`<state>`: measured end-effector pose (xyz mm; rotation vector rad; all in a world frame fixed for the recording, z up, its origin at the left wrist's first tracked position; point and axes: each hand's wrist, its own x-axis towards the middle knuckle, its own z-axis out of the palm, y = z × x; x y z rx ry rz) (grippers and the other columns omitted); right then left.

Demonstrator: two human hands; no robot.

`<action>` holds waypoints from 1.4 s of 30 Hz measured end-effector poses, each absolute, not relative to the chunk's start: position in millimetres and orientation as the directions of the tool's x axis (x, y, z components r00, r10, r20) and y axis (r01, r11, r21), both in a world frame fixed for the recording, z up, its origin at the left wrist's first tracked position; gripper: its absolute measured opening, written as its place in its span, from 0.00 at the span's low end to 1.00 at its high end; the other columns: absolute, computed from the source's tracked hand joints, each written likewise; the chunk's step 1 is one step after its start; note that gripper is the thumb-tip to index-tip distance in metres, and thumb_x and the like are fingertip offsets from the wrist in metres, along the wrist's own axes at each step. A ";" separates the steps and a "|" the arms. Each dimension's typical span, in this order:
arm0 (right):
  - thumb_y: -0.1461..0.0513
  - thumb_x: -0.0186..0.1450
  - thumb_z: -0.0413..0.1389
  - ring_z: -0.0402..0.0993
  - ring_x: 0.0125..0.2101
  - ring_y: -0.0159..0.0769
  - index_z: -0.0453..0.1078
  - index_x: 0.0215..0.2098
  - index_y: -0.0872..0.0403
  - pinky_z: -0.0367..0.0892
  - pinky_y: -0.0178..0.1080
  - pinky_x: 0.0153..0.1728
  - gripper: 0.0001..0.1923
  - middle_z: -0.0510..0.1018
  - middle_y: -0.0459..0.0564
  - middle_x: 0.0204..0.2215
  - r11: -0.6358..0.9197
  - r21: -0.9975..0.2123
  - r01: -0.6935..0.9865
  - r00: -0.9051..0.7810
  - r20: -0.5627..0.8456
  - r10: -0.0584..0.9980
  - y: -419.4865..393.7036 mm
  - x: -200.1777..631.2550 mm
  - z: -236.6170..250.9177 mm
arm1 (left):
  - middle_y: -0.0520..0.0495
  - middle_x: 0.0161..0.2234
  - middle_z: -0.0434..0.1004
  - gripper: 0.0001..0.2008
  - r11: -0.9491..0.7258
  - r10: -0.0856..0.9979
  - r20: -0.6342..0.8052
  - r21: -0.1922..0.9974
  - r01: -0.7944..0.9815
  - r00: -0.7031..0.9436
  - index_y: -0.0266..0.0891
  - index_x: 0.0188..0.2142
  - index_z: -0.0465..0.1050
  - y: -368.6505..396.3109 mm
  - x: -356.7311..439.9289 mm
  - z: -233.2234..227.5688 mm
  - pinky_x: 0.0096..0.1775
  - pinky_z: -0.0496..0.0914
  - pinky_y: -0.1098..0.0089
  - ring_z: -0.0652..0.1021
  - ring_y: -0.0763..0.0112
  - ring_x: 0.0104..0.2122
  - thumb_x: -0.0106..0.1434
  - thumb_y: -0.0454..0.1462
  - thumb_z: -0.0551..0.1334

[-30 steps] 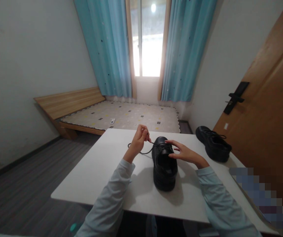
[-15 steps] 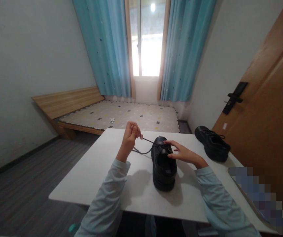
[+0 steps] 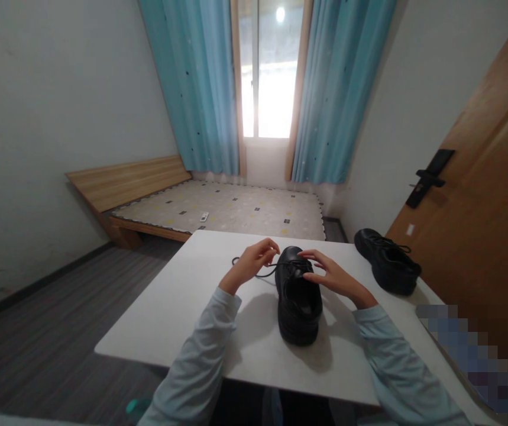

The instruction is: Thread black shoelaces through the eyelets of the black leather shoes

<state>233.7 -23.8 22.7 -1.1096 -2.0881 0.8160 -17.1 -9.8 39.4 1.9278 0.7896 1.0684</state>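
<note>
Lacing work was in hand on a black shoe (image 3: 298, 299) that stood upright near the middle of the white desk (image 3: 191, 307), its toe pointing away from the person and its open collar toward the near edge. The left hand (image 3: 251, 264) sat just left of the shoe's toe end, fingers curled in a pinch grip on the black lace (image 3: 258, 274), which ran from the eyelet area out leftward in a slack loop over the desk surface. The right hand (image 3: 329, 273) hovered at the right side of the shoe's tongue area, fingers spread and lightly bent, grip released, fingertips touching or just above the upper; contact could not be confirmed. Both forearms, in pale blue sleeves, extended from the near edge and converged on the shoe, wrists raised off the desk. Judged from this pose, the step was the handling of the lace at the front eyelets; the next move would call for tension on the lace end while the right hand steadied the upper. A second black shoe (image 3: 387, 269) lay well apart at the far right of the desk.
</note>
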 end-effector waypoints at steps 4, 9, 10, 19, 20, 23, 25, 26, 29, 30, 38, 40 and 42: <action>0.57 0.59 0.57 0.64 0.53 0.44 0.67 0.39 0.51 0.58 0.51 0.55 0.11 0.70 0.53 0.49 0.593 -0.689 0.417 -0.446 0.414 0.794 -28.6 219.5 28.6 | 0.51 0.27 0.72 0.10 -0.538 0.784 0.359 0.800 0.266 0.507 0.37 0.35 0.71 -11.5 -12.2 35.1 0.31 0.65 0.74 0.70 0.75 0.27 0.62 0.41 0.56; 0.61 0.58 0.57 0.65 0.51 0.46 0.69 0.29 0.52 0.58 0.51 0.53 0.02 0.71 0.54 0.47 0.631 -0.624 0.460 -0.439 0.458 0.773 -32.6 208.5 29.7 | 0.50 0.29 0.76 0.07 -0.561 0.768 0.361 0.778 0.283 0.529 0.39 0.34 0.74 -11.8 -8.3 30.5 0.33 0.67 0.73 0.74 0.73 0.29 0.58 0.39 0.61; 0.62 0.58 0.57 0.66 0.51 0.46 0.70 0.29 0.52 0.58 0.51 0.53 0.02 0.71 0.54 0.47 0.626 -0.624 0.468 -0.431 0.457 0.778 -32.8 207.2 29.2 | 0.51 0.28 0.76 0.07 -0.558 0.773 0.361 0.778 0.288 0.522 0.39 0.34 0.74 -11.6 -7.6 29.5 0.33 0.67 0.73 0.74 0.73 0.29 0.57 0.39 0.62; 0.63 0.56 0.58 0.65 0.52 0.46 0.74 0.29 0.51 0.57 0.51 0.54 0.03 0.71 0.53 0.48 0.595 -0.631 0.497 -0.387 0.453 0.803 -32.3 200.7 25.1 | 0.51 0.26 0.77 0.04 -0.581 0.775 0.388 0.748 0.320 0.499 0.38 0.29 0.74 -13.3 -1.2 29.4 0.33 0.66 0.74 0.74 0.73 0.28 0.55 0.37 0.64; 0.63 0.56 0.58 0.64 0.52 0.47 0.74 0.29 0.51 0.57 0.52 0.55 0.03 0.71 0.53 0.49 0.598 -0.626 0.501 -0.385 0.458 0.802 -32.1 200.4 24.8 | 0.51 0.26 0.77 0.04 -0.586 0.773 0.394 0.744 0.322 0.498 0.38 0.28 0.74 -13.4 -0.5 29.4 0.32 0.66 0.74 0.74 0.73 0.28 0.55 0.37 0.65; 0.62 0.55 0.60 0.63 0.53 0.48 0.75 0.29 0.51 0.56 0.53 0.55 0.03 0.70 0.53 0.49 0.601 -0.621 0.503 -0.378 0.468 0.799 -31.6 199.7 23.8 | 0.51 0.26 0.77 0.05 -0.587 0.775 0.400 0.742 0.324 0.489 0.38 0.28 0.75 -12.6 1.2 28.4 0.33 0.66 0.73 0.74 0.73 0.27 0.55 0.38 0.65; 0.61 0.55 0.60 0.63 0.53 0.48 0.75 0.28 0.51 0.56 0.53 0.55 0.02 0.71 0.53 0.49 0.595 -0.627 0.502 -0.374 0.464 0.803 -31.5 198.9 23.0 | 0.51 0.26 0.77 0.05 -0.581 0.782 0.403 0.746 0.324 0.475 0.39 0.28 0.76 -11.7 2.0 27.5 0.34 0.66 0.73 0.74 0.72 0.28 0.55 0.39 0.65; 0.61 0.55 0.60 0.63 0.53 0.48 0.75 0.28 0.51 0.56 0.53 0.55 0.02 0.71 0.53 0.50 0.592 -0.631 0.502 -0.371 0.461 0.806 -31.6 198.3 22.5 | 0.50 0.26 0.77 0.06 -0.581 0.785 0.410 0.746 0.324 0.464 0.39 0.27 0.77 -11.2 2.2 27.1 0.34 0.66 0.73 0.74 0.72 0.28 0.55 0.39 0.65; 0.62 0.55 0.60 0.64 0.53 0.49 0.76 0.28 0.50 0.56 0.54 0.55 0.02 0.71 0.52 0.50 0.579 -0.639 0.506 -0.351 0.461 0.815 -31.7 196.3 20.3 | 0.49 0.27 0.76 0.07 -0.582 0.794 0.436 0.747 0.321 0.424 0.39 0.26 0.78 -9.9 2.4 25.3 0.33 0.66 0.73 0.74 0.72 0.28 0.54 0.41 0.66; 0.62 0.54 0.60 0.64 0.53 0.49 0.76 0.27 0.50 0.56 0.54 0.55 0.02 0.71 0.52 0.50 0.574 -0.643 0.507 -0.342 0.461 0.818 -31.7 195.6 19.5 | 0.49 0.27 0.75 0.08 -0.575 0.799 0.435 0.755 0.317 0.415 0.39 0.25 0.78 -9.6 2.6 24.4 0.32 0.66 0.73 0.73 0.72 0.28 0.53 0.41 0.66; 0.62 0.57 0.59 0.65 0.52 0.48 0.75 0.27 0.50 0.57 0.53 0.54 0.03 0.72 0.52 0.49 0.561 -0.645 0.519 -0.323 0.459 0.827 -33.1 192.4 17.9 | 0.49 0.28 0.78 0.10 -0.519 0.813 0.391 0.822 0.233 0.433 0.38 0.30 0.76 -8.7 3.7 20.7 0.36 0.68 0.70 0.76 0.69 0.30 0.53 0.42 0.67; 0.61 0.58 0.58 0.65 0.51 0.47 0.75 0.27 0.50 0.57 0.53 0.54 0.04 0.72 0.52 0.48 0.573 -0.637 0.515 -0.330 0.469 0.819 -34.2 192.1 19.4 | 0.46 0.34 0.78 0.14 -0.562 0.793 0.442 0.796 0.224 0.419 0.39 0.35 0.75 -9.9 3.6 22.6 0.41 0.69 0.67 0.76 0.66 0.37 0.51 0.44 0.68; 0.61 0.58 0.58 0.65 0.51 0.47 0.74 0.26 0.51 0.57 0.53 0.54 0.04 0.72 0.53 0.48 0.580 -0.634 0.512 -0.334 0.475 0.814 -35.2 192.2 21.7 | 0.43 0.42 0.76 0.22 -0.602 0.771 0.472 0.760 0.245 0.428 0.39 0.41 0.73 -11.8 3.7 23.9 0.45 0.68 0.63 0.74 0.61 0.44 0.47 0.46 0.70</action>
